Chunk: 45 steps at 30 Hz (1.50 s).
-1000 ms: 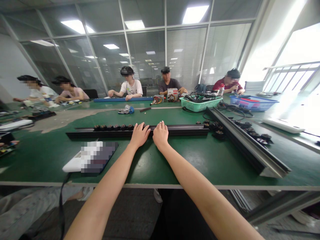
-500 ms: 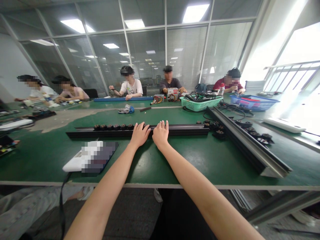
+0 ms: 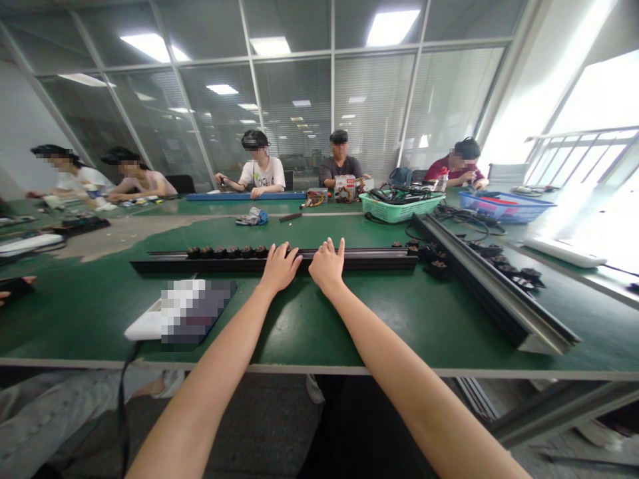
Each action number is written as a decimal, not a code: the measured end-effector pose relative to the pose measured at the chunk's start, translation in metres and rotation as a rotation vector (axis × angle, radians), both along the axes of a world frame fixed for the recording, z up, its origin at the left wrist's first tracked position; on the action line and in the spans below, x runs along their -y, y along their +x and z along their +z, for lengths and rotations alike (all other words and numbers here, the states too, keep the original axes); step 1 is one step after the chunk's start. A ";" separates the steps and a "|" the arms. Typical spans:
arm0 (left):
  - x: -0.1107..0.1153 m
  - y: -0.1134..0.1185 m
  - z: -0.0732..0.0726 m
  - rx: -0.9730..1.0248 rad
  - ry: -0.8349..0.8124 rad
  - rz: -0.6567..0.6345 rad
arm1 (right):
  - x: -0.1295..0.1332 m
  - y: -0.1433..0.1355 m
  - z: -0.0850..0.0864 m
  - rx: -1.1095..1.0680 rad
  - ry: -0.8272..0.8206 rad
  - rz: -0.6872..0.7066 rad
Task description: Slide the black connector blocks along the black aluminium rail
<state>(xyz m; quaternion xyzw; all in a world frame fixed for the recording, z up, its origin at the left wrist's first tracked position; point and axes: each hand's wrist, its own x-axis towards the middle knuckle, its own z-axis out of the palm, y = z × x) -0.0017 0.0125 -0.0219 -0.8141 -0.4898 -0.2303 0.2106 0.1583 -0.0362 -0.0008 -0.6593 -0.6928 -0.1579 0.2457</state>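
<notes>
A long black metal rail (image 3: 219, 265) lies crosswise before me, with a row of small black parts with brownish tops (image 3: 233, 253) standing along the left of its channel. My left hand (image 3: 280, 267) is closed over the rail just right of that row, its fingers bent across the top edge. Close beside it, my right hand (image 3: 327, 267) is over the rail too, with most fingers curled and one stretched forward. Whatever lies under the right fingers is hidden. More small black parts (image 3: 438, 266) sit loose by the rail's right end.
A second rail (image 3: 492, 289) runs slantwise at the right. Behind it are a green basket (image 3: 399, 209) of cables and a blue basket (image 3: 506, 209). A white device (image 3: 147, 322) with a cord lies front left. Several people work across the green table (image 3: 379, 332).
My right hand has shifted slightly right along the rail, and one finger now stands apart from the others. My left hand and the rail have hardly moved.
</notes>
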 end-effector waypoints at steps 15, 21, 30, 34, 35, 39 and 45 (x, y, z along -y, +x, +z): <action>-0.001 0.002 -0.004 0.039 -0.011 0.007 | 0.002 0.006 0.002 -0.014 0.041 0.014; -0.002 0.002 -0.004 0.052 -0.019 0.005 | 0.001 0.008 0.005 -0.027 0.026 0.009; 0.000 0.015 -0.006 0.106 0.027 0.058 | 0.002 0.009 0.004 0.000 0.017 -0.016; 0.003 0.023 -0.005 0.142 0.040 0.099 | 0.002 0.012 0.005 0.006 0.003 -0.020; 0.004 0.024 -0.005 0.158 0.042 0.101 | 0.002 0.013 0.006 0.004 0.000 -0.023; 0.004 0.026 -0.004 0.181 0.079 0.098 | 0.003 0.014 0.008 0.007 -0.006 -0.035; 0.002 0.025 -0.004 0.177 0.126 0.096 | 0.003 0.015 0.009 0.005 -0.007 -0.047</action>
